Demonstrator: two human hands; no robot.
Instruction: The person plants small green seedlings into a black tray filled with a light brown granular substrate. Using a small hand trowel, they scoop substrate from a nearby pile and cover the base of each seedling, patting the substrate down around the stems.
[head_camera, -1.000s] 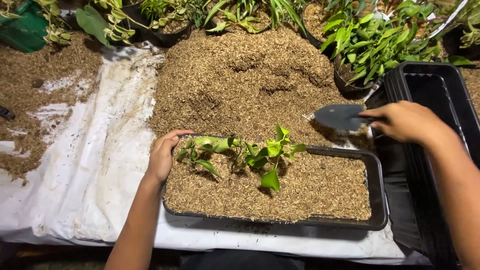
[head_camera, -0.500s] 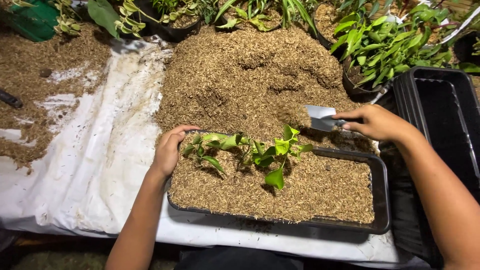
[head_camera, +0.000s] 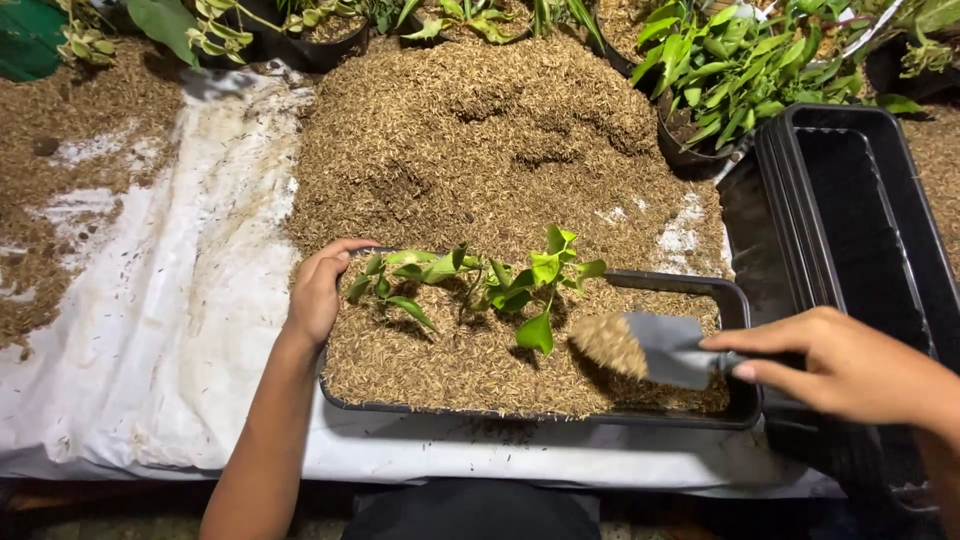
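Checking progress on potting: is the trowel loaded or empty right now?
Loaded: the trowel in the right hand carries a heap of husks over the planter tray.
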